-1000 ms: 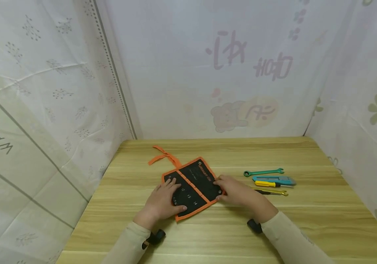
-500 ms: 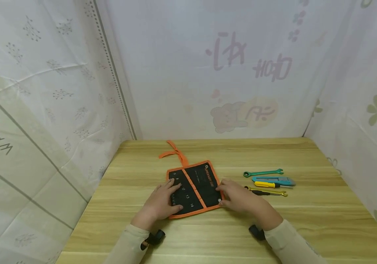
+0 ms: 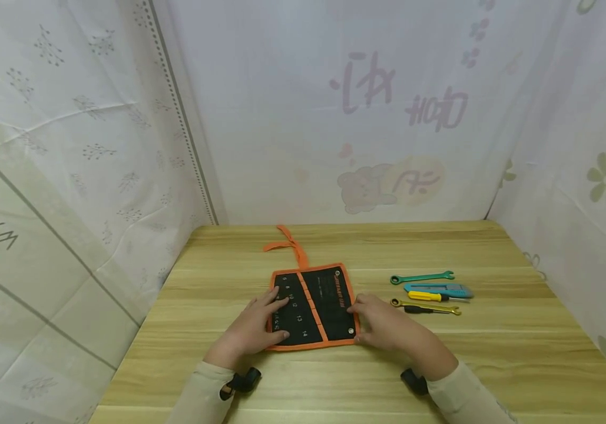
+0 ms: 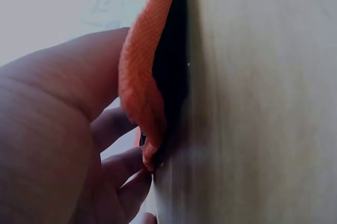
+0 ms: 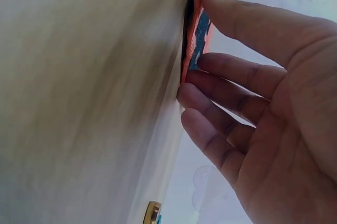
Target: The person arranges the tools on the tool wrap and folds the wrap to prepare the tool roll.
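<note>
Pouch (image 3: 337, 303) lies on the table (image 3: 218, 253) between the two hands, black with orange trim, roughly flat, near edge a bit wavy in the left wrist view. Orange strip (image 3: 310, 306) runs across it; printed numbers 8, 10, 12, 13, 14 on the left part, orange lettering on the right part, metal eyelets at both right corners. Orange tie (image 3: 294, 247) trails off its far edge toward the back of the table.

Left hand (image 3: 249, 327): fingers spread and relaxed on the pouch's left part, thumb over the near left corner, no grasp. Right hand (image 3: 387, 323): fingers loosely extended, tips and thumb touching the pouch's right edge, not clenched, not grasping.

Right of the pouch, loose tools: green wrench (image 3: 423, 277) furthest back, then blue cutter (image 3: 453, 289), yellow screwdriver (image 3: 426, 296) up against the cutter's near side, gold wrench (image 3: 432, 307) and black screwdriver (image 3: 418, 310) together nearest the person. Gold wrench's ring end sits near the right hand. Patterned curtain (image 3: 281, 118) behind the table, black camera on each wrist, light sleeves on both arms
</note>
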`<state>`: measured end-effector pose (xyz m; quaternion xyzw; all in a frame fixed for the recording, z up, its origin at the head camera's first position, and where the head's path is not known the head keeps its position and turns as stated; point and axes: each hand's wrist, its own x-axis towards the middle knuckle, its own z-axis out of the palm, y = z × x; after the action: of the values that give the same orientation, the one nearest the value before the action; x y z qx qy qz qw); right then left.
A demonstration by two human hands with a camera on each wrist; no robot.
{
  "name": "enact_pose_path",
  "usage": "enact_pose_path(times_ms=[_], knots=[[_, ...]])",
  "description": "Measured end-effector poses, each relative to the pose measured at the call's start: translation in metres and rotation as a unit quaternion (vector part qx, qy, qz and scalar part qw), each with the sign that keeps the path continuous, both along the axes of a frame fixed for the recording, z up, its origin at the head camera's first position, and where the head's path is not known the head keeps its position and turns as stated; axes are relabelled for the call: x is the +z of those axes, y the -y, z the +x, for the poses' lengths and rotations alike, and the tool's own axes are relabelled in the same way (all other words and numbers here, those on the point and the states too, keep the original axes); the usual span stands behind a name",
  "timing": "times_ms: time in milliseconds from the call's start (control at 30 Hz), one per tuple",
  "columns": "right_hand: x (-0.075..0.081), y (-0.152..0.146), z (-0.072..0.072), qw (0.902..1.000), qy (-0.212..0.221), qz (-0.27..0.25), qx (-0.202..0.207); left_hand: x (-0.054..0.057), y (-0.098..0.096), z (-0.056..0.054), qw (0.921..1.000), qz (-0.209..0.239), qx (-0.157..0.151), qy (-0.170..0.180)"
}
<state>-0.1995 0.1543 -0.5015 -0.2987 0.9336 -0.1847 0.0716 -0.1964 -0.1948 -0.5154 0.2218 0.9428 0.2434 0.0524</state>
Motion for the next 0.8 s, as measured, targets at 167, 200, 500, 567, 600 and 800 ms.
enact_pose_path(times_ms=[167,200,500,567,600,800], knots=[[-0.0019,-0.0011,0.0030,0.9999,-0.015,0.001,0.004,-0.0029,0.0037,-0.0009,0.9999,0.012,-0.007,0.008],[-0.0023,-0.0013,0.0035,0.9999,-0.017,0.001,0.003,-0.0035,0.0043,-0.0009,0.9998,0.014,-0.007,0.009],[-0.0003,-0.0029,0.0058,0.9999,-0.006,-0.008,-0.005,-0.0046,0.0053,-0.0008,0.9996,0.020,-0.007,0.018],[0.0000,-0.0028,0.0053,0.9999,-0.007,-0.008,-0.005,-0.0046,0.0053,-0.0007,0.9997,0.020,-0.007,0.016],[0.0000,-0.0029,0.0051,0.9999,-0.008,-0.007,-0.005,-0.0047,0.0053,-0.0009,0.9997,0.020,-0.007,0.015],[-0.0015,-0.0032,0.0031,0.9999,-0.013,-0.007,-0.001,-0.0032,0.0051,0.0000,0.9996,0.023,-0.005,0.013]])
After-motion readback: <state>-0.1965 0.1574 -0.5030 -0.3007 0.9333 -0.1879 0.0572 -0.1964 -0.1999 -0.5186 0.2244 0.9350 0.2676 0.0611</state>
